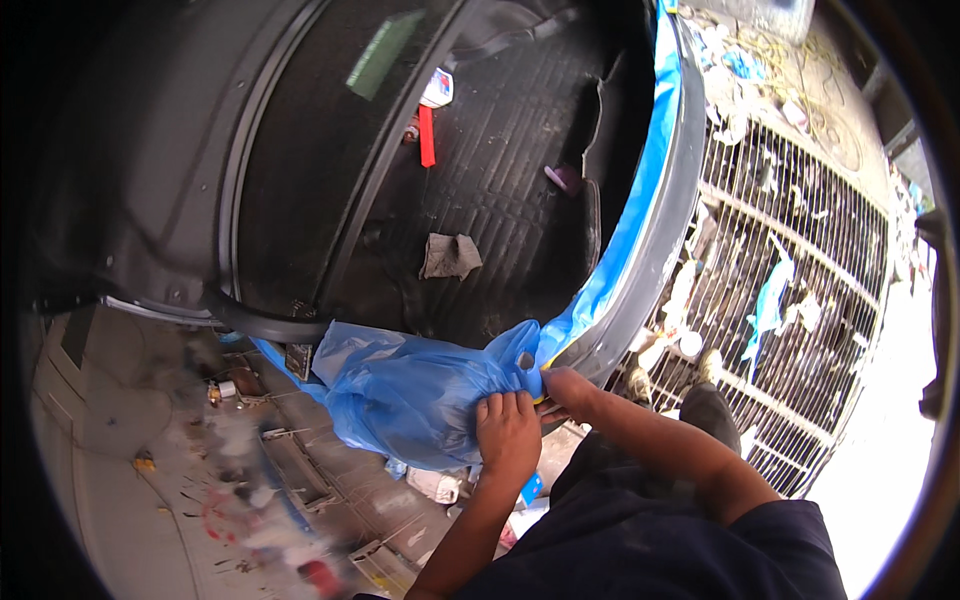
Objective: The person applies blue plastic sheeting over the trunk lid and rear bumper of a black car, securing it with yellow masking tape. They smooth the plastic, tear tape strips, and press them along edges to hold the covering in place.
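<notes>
Blue plastic masking film (405,397) lies bunched over the near corner of a dark pickup truck's bed, and a blue strip (645,195) runs along the inner side of the bed's rim (667,225). My left hand (510,431) presses on the film beside a small blue roll (527,361), fingers bent over the edge. Close on its right, my right hand (568,394) is at the rim by the roll and some yellow tape (546,365); its fingertips are partly hidden. Whether either hand pinches the film or only rests on it cannot be told.
In the ribbed truck bed (487,172) lie a grey cloth (450,256), a red strip (427,135) and a white container (437,88). A metal floor grating (810,217) with scraps of film and paper is at the right, under the person's feet. Clutter covers the floor at lower left.
</notes>
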{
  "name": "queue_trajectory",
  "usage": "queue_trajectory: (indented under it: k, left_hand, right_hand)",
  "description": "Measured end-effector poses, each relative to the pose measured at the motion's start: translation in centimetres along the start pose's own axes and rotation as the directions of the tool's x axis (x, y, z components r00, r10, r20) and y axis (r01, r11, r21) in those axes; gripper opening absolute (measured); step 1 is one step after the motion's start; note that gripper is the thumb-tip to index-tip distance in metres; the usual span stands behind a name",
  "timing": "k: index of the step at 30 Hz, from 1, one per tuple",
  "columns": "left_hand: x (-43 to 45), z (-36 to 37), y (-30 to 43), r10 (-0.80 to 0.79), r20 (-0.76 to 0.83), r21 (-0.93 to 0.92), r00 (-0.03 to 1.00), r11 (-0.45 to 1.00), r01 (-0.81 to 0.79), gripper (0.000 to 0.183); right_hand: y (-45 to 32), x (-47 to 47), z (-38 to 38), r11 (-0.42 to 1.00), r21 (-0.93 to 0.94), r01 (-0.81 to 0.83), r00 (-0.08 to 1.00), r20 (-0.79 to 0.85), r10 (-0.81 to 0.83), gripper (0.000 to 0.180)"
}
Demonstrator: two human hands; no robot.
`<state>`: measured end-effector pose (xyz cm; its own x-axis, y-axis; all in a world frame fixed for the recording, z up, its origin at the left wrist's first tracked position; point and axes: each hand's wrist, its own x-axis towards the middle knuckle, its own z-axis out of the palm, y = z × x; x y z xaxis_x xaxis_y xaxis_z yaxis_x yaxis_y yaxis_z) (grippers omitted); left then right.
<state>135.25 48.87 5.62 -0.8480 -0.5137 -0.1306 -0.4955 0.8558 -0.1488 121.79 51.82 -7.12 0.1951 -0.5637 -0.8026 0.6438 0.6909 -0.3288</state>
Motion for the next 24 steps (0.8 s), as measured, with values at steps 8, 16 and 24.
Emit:
queue_trajectory:
  k: [8, 16, 24]
  left_hand:
    - [0.5, 4.2, 1.7, -0.195, -0.142, -0.012, 0.97, 0.981, 0.196, 0.076]
    - [-0.5, 4.9, 2.8, -0.24, -0.152, -0.101, 0.959, 0.969, 0.226, 0.074]
    - [0.2, 6.3, 5.7, -0.41, -0.179, -0.284, 0.895, 0.892, 0.352, 0.073]
  right_hand:
    - [0.3, 1.3, -1.5, 0.987, -0.1, 0.127, 0.991, 0.043, -0.123, 0.037]
    - [-1.3, 0.5, -1.9, 0.986, -0.141, 0.092, 0.989, 0.128, -0.074, 0.035]
    - [-2.3, 0.4, -3.2, 0.965, -0.23, 0.127, 0.954, 0.295, -0.056, 0.04]
